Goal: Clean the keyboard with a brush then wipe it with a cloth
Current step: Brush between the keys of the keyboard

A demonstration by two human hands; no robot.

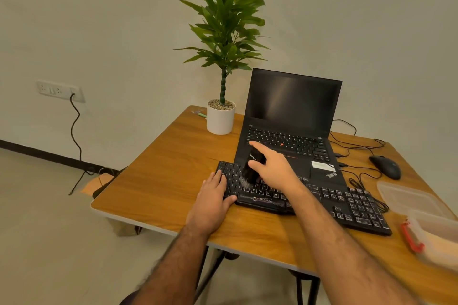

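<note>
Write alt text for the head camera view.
A person's right hand holds a black brush on a black keyboard while the left hand steadies its left end. Behind it on the wooden table sit an open laptop, a potted plant and a mouse.

Two bare forearms, both with dark hair, reaching in from the near edge. No sleeves, watch, rings or gloves showing on the left hand (210,202) or the right hand (273,168). Short nails. A dark scrap of clothing at the bottom edge.
</note>
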